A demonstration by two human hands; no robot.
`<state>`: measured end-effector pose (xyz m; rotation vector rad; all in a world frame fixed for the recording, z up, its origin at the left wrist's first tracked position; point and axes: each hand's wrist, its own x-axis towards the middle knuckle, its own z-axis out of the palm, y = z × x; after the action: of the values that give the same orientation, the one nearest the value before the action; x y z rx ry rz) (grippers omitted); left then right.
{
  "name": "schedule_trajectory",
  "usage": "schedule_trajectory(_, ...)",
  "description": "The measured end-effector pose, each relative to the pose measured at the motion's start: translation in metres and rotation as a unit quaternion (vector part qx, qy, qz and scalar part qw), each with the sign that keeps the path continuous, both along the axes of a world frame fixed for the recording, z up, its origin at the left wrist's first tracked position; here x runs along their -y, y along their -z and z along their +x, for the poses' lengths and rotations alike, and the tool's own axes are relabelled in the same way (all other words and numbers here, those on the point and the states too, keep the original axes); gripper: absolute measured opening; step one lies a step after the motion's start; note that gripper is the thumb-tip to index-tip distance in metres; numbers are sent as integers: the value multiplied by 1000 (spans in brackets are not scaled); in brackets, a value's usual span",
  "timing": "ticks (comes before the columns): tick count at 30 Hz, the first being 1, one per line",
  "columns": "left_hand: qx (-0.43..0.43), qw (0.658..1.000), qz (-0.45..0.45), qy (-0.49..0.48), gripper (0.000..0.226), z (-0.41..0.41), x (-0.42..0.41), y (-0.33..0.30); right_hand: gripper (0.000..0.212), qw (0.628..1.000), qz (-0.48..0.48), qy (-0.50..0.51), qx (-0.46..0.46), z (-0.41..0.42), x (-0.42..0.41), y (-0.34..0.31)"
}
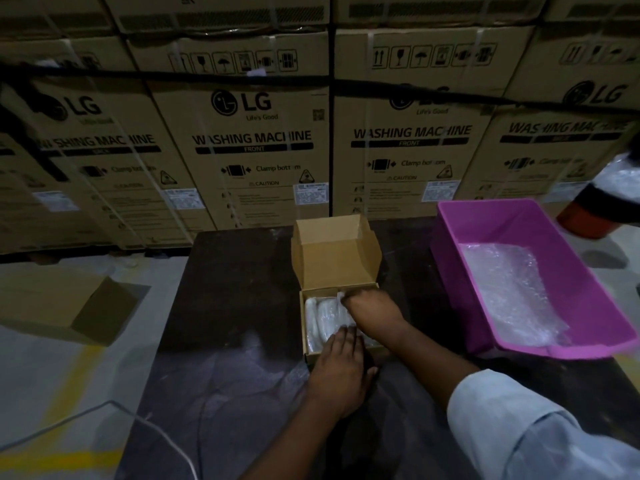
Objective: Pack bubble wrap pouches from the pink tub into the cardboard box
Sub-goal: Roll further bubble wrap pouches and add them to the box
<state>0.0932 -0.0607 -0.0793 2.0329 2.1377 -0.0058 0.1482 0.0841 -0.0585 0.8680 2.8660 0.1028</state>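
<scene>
A small cardboard box (334, 261) stands on the dark table with its lid flap raised at the back. Several bubble wrap pouches (323, 315) lie side by side inside it. My right hand (370, 308) reaches into the box's right side, fingers curled round a pouch at the far edge. With straight fingers, my left hand (341, 368) rests on the box's near edge and touches the pouches. To the right sits the pink tub (554, 244) holding more bubble wrap (509, 292).
The dark table (225, 341) has a clear plastic sheet lying near its front. An open cardboard box (69, 306) sits on the floor at the left. Stacked washing machine cartons (256, 140) form a wall behind. An orange object (588, 216) stands beyond the tub.
</scene>
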Motion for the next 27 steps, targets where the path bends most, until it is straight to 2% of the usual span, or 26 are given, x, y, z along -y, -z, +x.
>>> schedule_trajectory(2, 0, 1000, -2, -3, 65, 2, 0, 0, 27, 1000, -6, 10, 9, -3, -2, -4)
schedule_trajectory(5, 23, 998, -36, -37, 78, 5, -1, -2, 20, 1000, -15, 20, 5, -8, -6, -7)
schedule_trajectory(8, 50, 997, 15, -56, 87, 5, -1, -4, 27, 998, -29, 33, -34, -7, -10, -9)
schedule_trajectory(10, 69, 996, 18, -56, 93, 3, -1, -10, 29, 998, -28, 21, -58, -5, -9, -7)
schedule_trajectory(12, 76, 995, 25, -60, 89, 2, -2, -15, 25, 997, -21, 2, -74, -4, -6, -3)
schedule_trajectory(16, 59, 996, 18, -66, 64, 1, -7, -16, 23, 998, -20, -24, -59, -5, -1, 5)
schedule_trajectory(19, 53, 996, -1, -67, 74, 2, -5, -15, 22, 999, -21, -20, -32, -10, -3, 0)
schedule_trajectory(21, 54, 996, 3, -75, 80, 4, -4, -14, 21, 999, 13, -32, -8, -15, -5, -6)
schedule_trajectory(24, 40, 993, 23, -113, 70, 9, 1, -10, 22, 998, 54, -27, 7, -18, -5, -7)
schedule_trajectory(27, 25, 993, 18, -116, 67, 16, 6, -10, 25, 1000, 23, 9, 4, -16, -7, 2)
